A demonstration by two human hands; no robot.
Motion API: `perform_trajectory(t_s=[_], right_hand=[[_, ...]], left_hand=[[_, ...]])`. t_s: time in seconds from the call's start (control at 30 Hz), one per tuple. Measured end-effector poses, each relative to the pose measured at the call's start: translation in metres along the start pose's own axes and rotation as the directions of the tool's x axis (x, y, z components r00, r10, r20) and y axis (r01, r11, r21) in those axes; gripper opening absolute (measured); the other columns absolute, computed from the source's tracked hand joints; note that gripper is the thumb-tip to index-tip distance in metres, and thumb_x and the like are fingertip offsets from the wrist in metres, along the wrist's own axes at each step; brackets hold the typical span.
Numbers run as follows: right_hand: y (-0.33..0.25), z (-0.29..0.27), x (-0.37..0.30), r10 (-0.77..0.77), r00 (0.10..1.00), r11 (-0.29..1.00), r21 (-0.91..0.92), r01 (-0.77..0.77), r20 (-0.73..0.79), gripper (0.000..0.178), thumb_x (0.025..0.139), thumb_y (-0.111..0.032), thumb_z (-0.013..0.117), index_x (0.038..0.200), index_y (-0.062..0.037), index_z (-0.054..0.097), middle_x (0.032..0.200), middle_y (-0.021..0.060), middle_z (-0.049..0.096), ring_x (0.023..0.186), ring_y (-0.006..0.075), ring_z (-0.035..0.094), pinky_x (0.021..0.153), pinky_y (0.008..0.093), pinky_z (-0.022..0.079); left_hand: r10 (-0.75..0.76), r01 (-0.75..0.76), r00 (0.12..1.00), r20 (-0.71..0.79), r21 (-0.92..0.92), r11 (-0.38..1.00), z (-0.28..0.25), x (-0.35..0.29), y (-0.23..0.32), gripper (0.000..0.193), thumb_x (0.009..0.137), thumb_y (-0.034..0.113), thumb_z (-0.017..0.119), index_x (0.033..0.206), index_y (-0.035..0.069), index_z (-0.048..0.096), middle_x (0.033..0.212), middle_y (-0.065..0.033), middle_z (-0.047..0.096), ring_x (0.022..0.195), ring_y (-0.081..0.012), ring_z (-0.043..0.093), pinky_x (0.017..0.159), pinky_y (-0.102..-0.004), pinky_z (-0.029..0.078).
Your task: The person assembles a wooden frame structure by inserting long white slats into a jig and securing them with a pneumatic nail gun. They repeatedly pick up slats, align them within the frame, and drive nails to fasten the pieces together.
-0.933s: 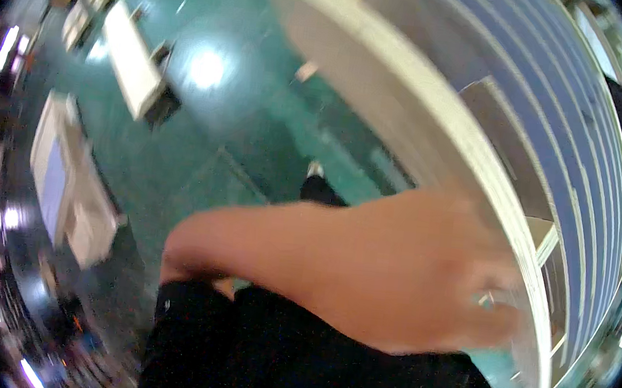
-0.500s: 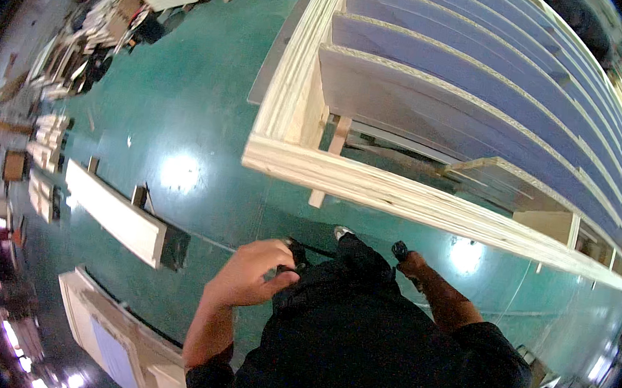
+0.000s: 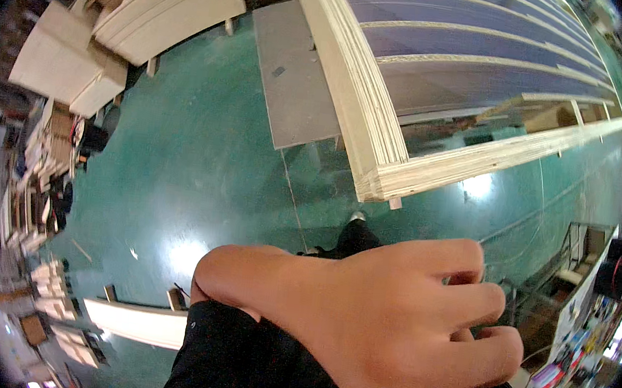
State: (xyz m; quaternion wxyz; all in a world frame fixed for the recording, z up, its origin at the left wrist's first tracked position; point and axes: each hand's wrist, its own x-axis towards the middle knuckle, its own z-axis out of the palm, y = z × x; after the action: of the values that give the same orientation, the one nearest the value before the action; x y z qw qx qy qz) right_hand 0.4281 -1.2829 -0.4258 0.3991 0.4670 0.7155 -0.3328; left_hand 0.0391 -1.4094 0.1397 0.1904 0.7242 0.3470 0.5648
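Observation:
My left hand (image 3: 389, 316) is raised close in front of me, its back turned up and its fingers pointing right. The fingers are loosely curled with gaps between them, and the thumb hangs apart below. Nothing shows in it, though its palm side is hidden. Under its wrist is my black sleeve (image 3: 233, 360). Beyond the hand lies the near corner of a large pale plywood frame (image 3: 380, 182), with rows of grey-blue panels (image 3: 478, 49) standing inside it. My right hand is out of sight.
A grey board (image 3: 293, 78) lies left of the frame. Stacked pale wood pieces (image 3: 171, 13) stand at the far left. A long white board (image 3: 134, 323) rests on blocks at lower left. At right is a cluttered workbench (image 3: 570, 327) above the green floor (image 3: 172, 149).
My left hand has risen from my waist and swung right, close to the view. My right hand, earlier holding a black object, has dropped from sight. The view has turned left.

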Motion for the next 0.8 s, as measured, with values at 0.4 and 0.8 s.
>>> perform_trajectory(t_s=[0.4,0.8], right_hand=[[-0.085,0.214,-0.047,0.096,0.948,0.960,0.222,-0.169,0.303,0.023,0.078,-0.025,0.073,0.084,-0.0035,0.068,0.073,0.0111,0.064,0.070,0.0278,0.063,0.060,0.0456,0.048],[-0.278,0.040,-0.104,0.334,0.877,0.666,0.745,0.040,-0.345,0.040,0.069,-0.020,0.070,0.105,-0.0032,0.066,0.092,0.0224,0.070,0.090,0.0405,0.068,0.077,0.0473,0.054]], left_hand=[[-0.105,-0.231,0.808,0.580,0.476,0.848,-0.079,0.025,-0.180,0.035,0.073,0.023,0.077,0.104,0.010,0.068,0.096,-0.0124,0.063,0.092,-0.0295,0.065,0.080,-0.0405,0.053],[-0.711,-0.136,0.498,0.496,0.855,0.501,-0.094,0.086,-0.285,0.062,0.084,0.029,0.069,0.135,0.002,0.046,0.105,-0.0218,0.070,0.097,-0.0390,0.070,0.080,-0.0493,0.057]])
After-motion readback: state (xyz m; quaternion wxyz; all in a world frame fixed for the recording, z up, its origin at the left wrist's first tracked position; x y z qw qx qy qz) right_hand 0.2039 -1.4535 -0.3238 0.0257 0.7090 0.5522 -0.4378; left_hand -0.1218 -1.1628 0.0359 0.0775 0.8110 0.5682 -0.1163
